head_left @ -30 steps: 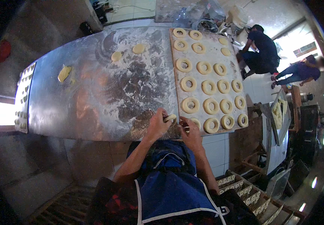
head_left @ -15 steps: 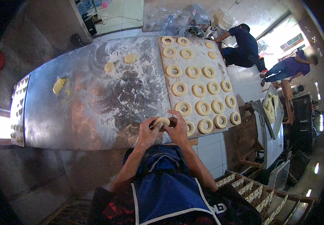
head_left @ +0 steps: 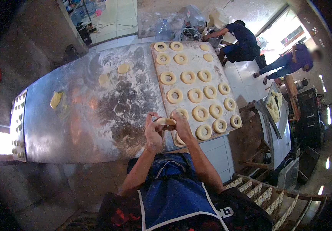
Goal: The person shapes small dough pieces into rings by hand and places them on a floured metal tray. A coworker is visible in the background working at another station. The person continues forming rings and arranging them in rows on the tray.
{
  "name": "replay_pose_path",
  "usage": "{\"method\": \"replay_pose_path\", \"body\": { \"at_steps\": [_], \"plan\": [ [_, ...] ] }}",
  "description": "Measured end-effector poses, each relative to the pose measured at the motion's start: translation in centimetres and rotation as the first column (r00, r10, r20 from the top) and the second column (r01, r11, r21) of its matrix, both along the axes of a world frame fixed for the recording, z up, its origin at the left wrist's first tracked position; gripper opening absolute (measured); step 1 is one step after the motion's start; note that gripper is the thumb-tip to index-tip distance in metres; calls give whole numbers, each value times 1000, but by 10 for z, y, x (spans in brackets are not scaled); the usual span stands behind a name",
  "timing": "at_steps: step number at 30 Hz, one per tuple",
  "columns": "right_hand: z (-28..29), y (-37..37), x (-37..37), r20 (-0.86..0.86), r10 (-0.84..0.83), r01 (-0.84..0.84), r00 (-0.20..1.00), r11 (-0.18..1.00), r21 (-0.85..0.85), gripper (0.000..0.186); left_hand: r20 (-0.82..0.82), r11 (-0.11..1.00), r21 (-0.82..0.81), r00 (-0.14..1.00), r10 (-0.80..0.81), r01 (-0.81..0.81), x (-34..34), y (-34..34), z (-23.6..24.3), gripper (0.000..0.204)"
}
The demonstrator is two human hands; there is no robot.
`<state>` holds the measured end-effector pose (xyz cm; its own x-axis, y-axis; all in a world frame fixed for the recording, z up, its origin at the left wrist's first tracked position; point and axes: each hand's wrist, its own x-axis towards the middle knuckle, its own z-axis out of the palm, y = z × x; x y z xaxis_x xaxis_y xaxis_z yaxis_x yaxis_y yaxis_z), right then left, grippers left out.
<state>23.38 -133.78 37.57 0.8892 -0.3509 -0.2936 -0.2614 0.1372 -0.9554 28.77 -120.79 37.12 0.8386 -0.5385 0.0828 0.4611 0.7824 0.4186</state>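
Both hands hold a ring of pale dough [head_left: 166, 121] over the near edge of a floured metal table [head_left: 43, 127]. My left hand [head_left: 154, 131] grips the ring's left side, with the thumb and fingers curled round it. On the ring's right side, my right hand [head_left: 182, 126] is closed, partly covering it. Just beyond my right hand lies a board [head_left: 194, 54] bearing several dough rings [head_left: 195, 95] in rows, and two flat dough rounds [head_left: 208, 57] at its far right corner. Some near rings are partly hidden by my right hand and arm.
Two flat dough rounds [head_left: 123, 69] and a yellow lump [head_left: 56, 100] lie on the table. A tray [head_left: 22, 154] of small pieces stands at its left end. One person [head_left: 242, 41] bends at the far right; another [head_left: 293, 63] stands behind. A rack [head_left: 266, 192] with filled trays is at lower right.
The dough ring has been turned and pulled between my hands, which have shifted slightly. The view has moved, so the table and board sit lower and further left. The bending person has changed posture.
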Motion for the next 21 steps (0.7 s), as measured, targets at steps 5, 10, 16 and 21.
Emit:
{"method": "replay_pose_path", "body": {
  "at_steps": [5, 10, 16, 21],
  "plan": [
    [-7, -17, 3, -101, -136, 153, 986, 970, 189, 56, 599, 450, 729, 799, -57, -515, 0, -44, -5, 28],
    [9, -38, 1, -24, -104, 100, 994, 986, -130, 56, -51, 762, 640, 985, 168, -97, 0, -81, -16, 33],
    [20, -62, 0, -71, -3, -21, 997, 942, -334, 58, 307, 456, 853, 951, -44, -255, -5, -100, -20, 40],
    [15, -81, -6, 14, -15, 18, 1000, 980, -197, 61, -28, 704, 702, 984, 176, -106, -5, -121, -22, 30]
  ]
}}
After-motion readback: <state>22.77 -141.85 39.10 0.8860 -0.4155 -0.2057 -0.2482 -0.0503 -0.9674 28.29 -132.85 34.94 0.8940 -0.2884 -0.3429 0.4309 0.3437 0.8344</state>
